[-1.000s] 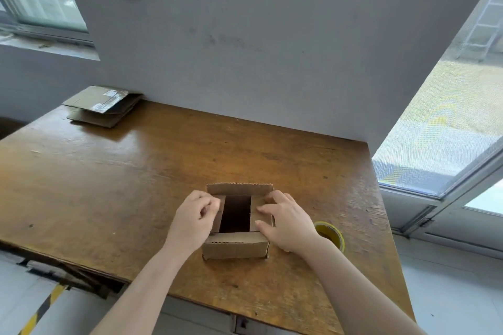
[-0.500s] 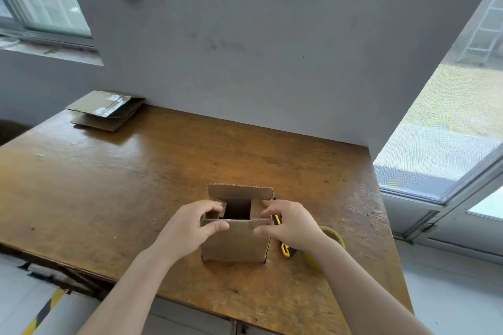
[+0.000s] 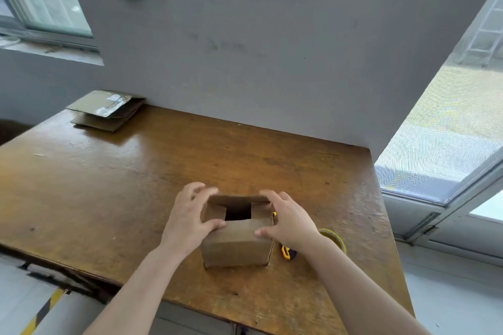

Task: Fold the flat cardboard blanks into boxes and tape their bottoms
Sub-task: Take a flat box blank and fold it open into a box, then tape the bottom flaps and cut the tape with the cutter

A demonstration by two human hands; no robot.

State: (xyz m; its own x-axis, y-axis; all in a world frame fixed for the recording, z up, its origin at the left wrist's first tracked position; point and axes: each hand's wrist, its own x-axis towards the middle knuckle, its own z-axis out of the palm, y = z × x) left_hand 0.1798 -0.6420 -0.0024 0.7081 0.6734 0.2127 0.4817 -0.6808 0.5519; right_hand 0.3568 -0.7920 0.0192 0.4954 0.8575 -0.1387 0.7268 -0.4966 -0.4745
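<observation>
Both hands have spread out since half a second ago. Back then only the thumbs and fingertips pinched the near flap. Now the fingers reach over to the far flap [image 3: 236,199] too, and that flap leans in more than it did.

The cardboard box [image 3: 236,247] stands on the wooden table [image 3: 109,185], close to the near edge, with its open end up. The left hand [image 3: 187,215] curls round the left side of the box top, with its thumb pressing on the near flap [image 3: 242,228]. The right hand [image 3: 291,223] does the same on the right side. The two small side flaps [image 3: 215,212] are already down inside, with a dark gap between them.

I think this is the step of folding the bottom flaps shut. Next, the two long flaps need to be pushed flat until they meet. Then one hand has to keep them down while the other gets the tape.

The tape roll [image 3: 333,236] lies just right of the box, partly hidden by the right wrist. A yellow cutter [image 3: 287,251] lies between the box and the roll. More flat blanks [image 3: 109,111] sit stacked at the far left corner, by the wall.
</observation>
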